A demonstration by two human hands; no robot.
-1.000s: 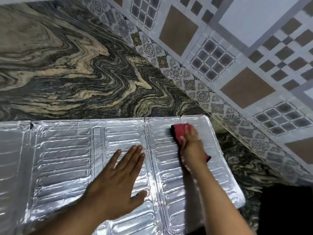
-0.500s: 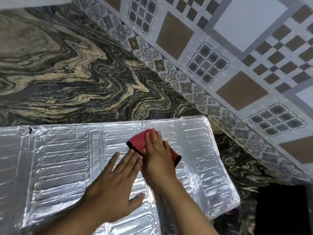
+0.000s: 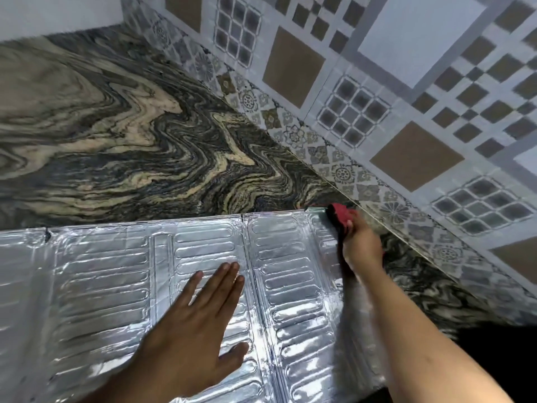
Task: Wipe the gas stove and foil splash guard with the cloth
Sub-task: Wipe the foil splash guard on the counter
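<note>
Right hand [image 3: 361, 248] grips the red cloth [image 3: 340, 214], which pokes past its fingertips at the foil splash guard [image 3: 110, 271] top corner; left hand [image 3: 191, 324] presses flat, fingers straight

A marbled surface [image 3: 122, 135] is seen across the upper left and middle of the view, veined in dark grey, black and cream swirls. It is met on the right by a tiled wall [image 3: 406, 91], which runs diagonally from the top centre down to the right edge. The wall is patterned with brown squares, white panels, grey checkered blocks and grids of small dark squares. A border strip of floral motifs [image 3: 343, 173] is set along the foot of the wall, just beside the surface. A plain pale wall [image 3: 58, 13] is seen at the top left corner. A dark area [image 3: 499, 359] lies at the lower right.
</note>
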